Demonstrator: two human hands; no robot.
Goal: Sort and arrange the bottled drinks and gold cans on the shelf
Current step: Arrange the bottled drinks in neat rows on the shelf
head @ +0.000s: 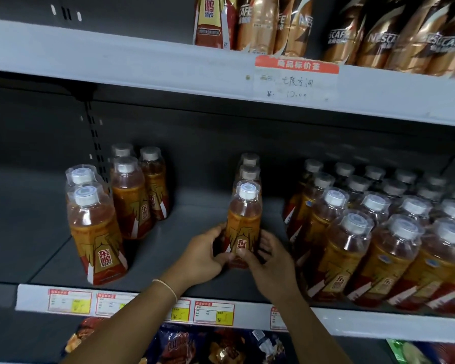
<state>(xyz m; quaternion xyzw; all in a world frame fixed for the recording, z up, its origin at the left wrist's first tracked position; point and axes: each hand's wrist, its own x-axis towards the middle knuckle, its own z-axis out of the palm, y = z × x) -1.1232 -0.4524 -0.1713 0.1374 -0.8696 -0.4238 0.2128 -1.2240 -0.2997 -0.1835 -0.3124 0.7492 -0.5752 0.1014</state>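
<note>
Between my palms stands the front bottle, upright; my left hand and right hand clasp its base, packed rows rightward.

Dim overall. Light is coming from above and in front, catching the caps & the upper shelf edge. The back panel is sitting in deep shadow. Glare is streaking the gold cans. Wide-angle lens is bending shelf lines twd the edges. The rt-side bottles are looking soft, and small print on the price tags is blurring out.
</note>
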